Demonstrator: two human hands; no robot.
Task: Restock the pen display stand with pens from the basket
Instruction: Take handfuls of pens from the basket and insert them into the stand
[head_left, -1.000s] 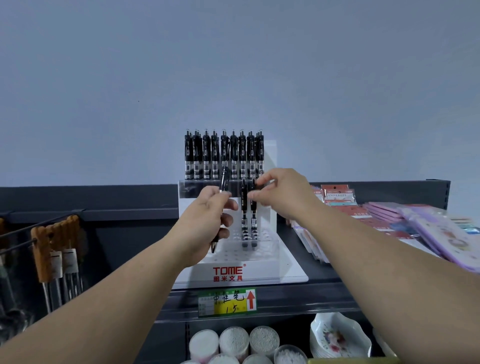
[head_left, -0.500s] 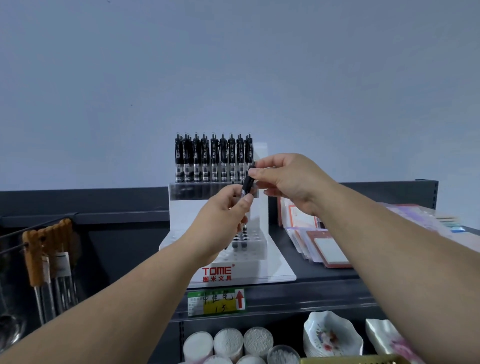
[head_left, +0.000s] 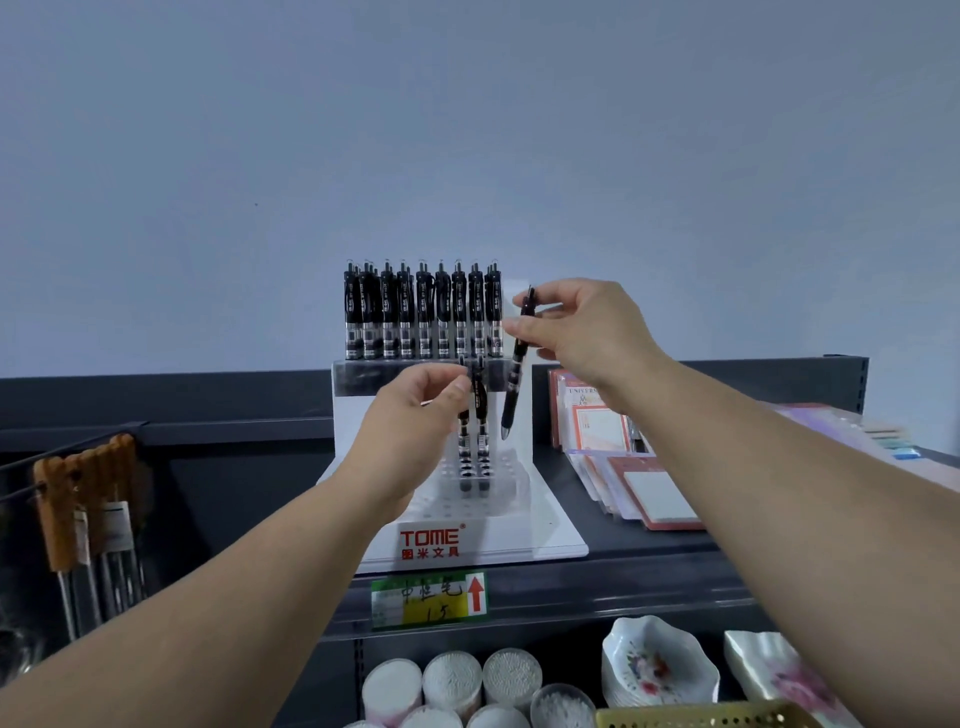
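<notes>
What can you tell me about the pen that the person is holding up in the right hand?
The pen is slim and black, a click type with a clear printed section, dark grip and pointed tip. The right hand pinches its upper part. It hangs tip down, slightly tilted, in the air at the display stand's right side, in no hole yet.
</notes>
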